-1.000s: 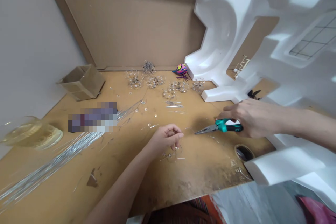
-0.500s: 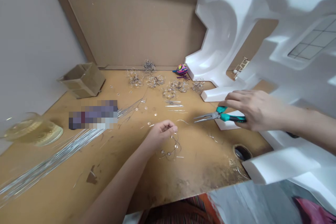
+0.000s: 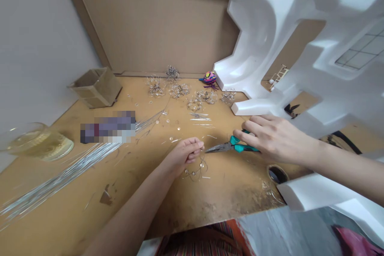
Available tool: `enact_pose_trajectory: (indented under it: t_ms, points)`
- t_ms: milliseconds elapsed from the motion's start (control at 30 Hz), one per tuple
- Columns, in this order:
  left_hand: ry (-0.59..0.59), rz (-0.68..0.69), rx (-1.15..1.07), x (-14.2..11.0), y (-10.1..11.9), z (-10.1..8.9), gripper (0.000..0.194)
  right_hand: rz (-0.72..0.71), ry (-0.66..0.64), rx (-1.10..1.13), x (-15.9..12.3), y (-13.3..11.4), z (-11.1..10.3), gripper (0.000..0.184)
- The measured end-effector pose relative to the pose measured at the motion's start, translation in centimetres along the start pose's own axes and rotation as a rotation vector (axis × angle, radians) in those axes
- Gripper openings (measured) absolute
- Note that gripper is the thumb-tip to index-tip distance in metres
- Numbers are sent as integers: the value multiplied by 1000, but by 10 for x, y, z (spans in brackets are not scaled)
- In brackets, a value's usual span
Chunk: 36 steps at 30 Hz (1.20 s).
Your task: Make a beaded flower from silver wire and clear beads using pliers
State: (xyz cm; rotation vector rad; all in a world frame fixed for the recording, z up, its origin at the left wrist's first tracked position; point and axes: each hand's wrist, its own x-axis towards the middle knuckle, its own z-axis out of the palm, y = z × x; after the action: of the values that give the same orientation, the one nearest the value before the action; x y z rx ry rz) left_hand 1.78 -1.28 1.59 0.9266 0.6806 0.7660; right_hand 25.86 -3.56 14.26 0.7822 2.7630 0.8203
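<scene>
My left hand (image 3: 187, 152) is closed in a pinch above the table, holding a thin wire loop strung with clear beads (image 3: 194, 173) that hangs below the fingers. My right hand (image 3: 267, 138) grips the teal and black handles of long-nose pliers (image 3: 237, 146). The pliers' jaws look closed, and their tip points left, close beside my left fingertips. Whether the tip touches the wire I cannot tell. Short straight wires (image 3: 200, 117) and loose clear beads (image 3: 167, 121) lie just beyond my left hand.
Several coiled wire pieces with beads (image 3: 179, 90) sit at the back near a colourful ball (image 3: 209, 77). At left are a cardboard box (image 3: 99, 90), a glass of yellowish liquid (image 3: 42, 144) and a long wire bundle (image 3: 72, 174). White moulded foam (image 3: 252, 44) borders the right; a hole (image 3: 277, 174) pierces the table.
My right hand has brought the pliers left and slightly down, up to my left fingertips. The pliers' jaws have come closer together. My left hand keeps its pinch on the beaded wire.
</scene>
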Motion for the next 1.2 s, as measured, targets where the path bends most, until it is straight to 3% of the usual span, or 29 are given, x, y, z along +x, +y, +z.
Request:
enact_pose_trajectory:
  t_ms: [500, 667, 867, 1067, 1200]
  points:
    - [-11, 0, 17, 0, 0, 1, 23, 10, -25, 73, 6, -3, -2, 25]
    - [120, 130, 328, -2, 0, 7, 25, 133, -182, 256, 7, -6, -6, 28]
    - [148, 337, 607, -8, 5, 13, 22, 332, -377, 678, 5, -10, -1, 33]
    - [263, 300, 467, -5, 8, 4, 24, 472, -282, 895, -6, -18, 9, 35]
    - [228, 230, 236, -1, 7, -2, 24, 600, -280, 987, -15, -24, 39, 41]
